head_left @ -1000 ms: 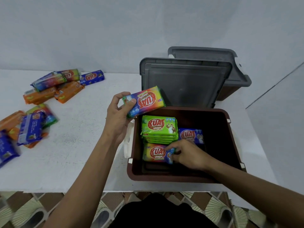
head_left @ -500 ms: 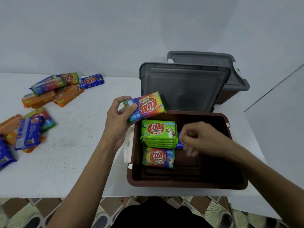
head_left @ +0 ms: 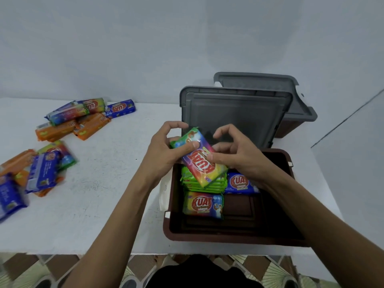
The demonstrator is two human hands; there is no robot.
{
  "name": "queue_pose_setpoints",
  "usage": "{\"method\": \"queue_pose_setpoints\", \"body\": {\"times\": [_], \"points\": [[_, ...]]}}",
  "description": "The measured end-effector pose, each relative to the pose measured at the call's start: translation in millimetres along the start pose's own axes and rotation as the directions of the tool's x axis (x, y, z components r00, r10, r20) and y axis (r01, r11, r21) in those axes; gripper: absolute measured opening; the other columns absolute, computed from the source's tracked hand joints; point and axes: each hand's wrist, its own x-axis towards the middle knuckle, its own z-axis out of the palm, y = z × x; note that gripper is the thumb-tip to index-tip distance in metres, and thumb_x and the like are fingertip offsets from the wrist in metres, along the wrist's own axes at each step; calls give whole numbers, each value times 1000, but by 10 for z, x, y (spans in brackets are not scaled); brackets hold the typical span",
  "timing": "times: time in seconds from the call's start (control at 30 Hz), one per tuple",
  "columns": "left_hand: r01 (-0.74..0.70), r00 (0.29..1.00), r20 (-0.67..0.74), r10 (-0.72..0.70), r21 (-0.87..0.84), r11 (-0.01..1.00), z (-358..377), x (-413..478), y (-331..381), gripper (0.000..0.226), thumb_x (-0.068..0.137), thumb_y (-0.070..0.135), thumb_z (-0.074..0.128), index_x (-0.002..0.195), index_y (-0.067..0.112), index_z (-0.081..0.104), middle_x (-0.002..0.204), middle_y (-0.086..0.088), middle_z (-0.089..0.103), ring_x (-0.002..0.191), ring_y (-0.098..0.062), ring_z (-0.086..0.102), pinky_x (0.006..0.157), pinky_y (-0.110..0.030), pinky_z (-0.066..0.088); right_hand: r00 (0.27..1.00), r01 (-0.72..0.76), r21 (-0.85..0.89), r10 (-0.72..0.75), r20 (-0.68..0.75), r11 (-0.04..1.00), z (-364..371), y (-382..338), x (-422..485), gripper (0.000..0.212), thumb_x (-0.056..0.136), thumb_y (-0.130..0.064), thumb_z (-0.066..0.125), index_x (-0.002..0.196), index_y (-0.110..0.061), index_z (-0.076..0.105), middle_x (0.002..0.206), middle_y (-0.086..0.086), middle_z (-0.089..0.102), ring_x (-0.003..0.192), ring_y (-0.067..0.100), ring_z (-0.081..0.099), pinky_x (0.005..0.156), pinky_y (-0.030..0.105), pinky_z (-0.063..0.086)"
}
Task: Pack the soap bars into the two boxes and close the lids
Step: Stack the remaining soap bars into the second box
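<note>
Left hand [head_left: 164, 151], right hand [head_left: 239, 157] close together, thumbs pinching, index fingers arched.

the right hand [head_left: 234, 154] has come up out of the box [head_left: 228, 235] and now pinches the rainbow bar [head_left: 202, 163] together with the left hand [head_left: 164, 150], over the green stack [head_left: 187, 181].

The left hand [head_left: 164, 150] and the right hand [head_left: 239, 154] were shown bare, and both forearms were left uncovered down to the lower edge of the view. Nails, cut short, were made out on the thumbs. A black garment [head_left: 203, 275] was seen at the bottom centre, between the arms; its cut could not be told.
</note>
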Motion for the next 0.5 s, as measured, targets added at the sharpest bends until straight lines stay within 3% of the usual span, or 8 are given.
{"method": "queue_pose_setpoints", "body": {"times": [0.13, 0.27, 0.4, 0.5], "points": [[-55, 998, -3, 57, 164, 985, -11, 3, -35, 39, 78, 44, 65, 112, 26, 55, 97, 0, 70, 88, -14, 70, 56, -18, 52, 998, -65, 11, 65, 24, 998, 11, 77, -42, 52, 86, 8, 63, 121, -21, 38, 111, 17, 67, 93, 32, 70, 74, 49, 58], [-105, 987, -77, 139, 345, 933, -121, 47, -136, 26, 87, 53, 53, 104, 34, 57, 95, 11, 67, 88, -9, 65, 58, -17, 52, 993, -118, 78, 118, 6, 990, -46, 134, -143, 73, 84, 13, 61, 133, -34, 36, 119, 7, 60, 98, 23, 70, 70, 45, 60], [-144, 971, -87, 225, 538, 831, -190, 50, -281, 10, 93, 42, 56, 103, 37, 56, 94, 22, 62, 89, 7, 58, 63, -9, 46, 991, -124, 196, 131, -23, 973, -85, 192, -252, 55, 79, 2, 67, 116, -33, 47, 119, 14, 58, 96, 30, 70, 66, 45, 61], [-189, 957, -59, 285, 617, 764, -199, 31, -384, 8, 94, 34, 58, 101, 33, 58, 95, 22, 59, 89, 3, 58, 68, -11, 44, 990, -99, 164, 115, -87, 981, -86, 252, -325, 34, 82, -10, 68, 104, -24, 46, 117, 14, 61, 99, 30, 70, 63, 40, 61]]}}
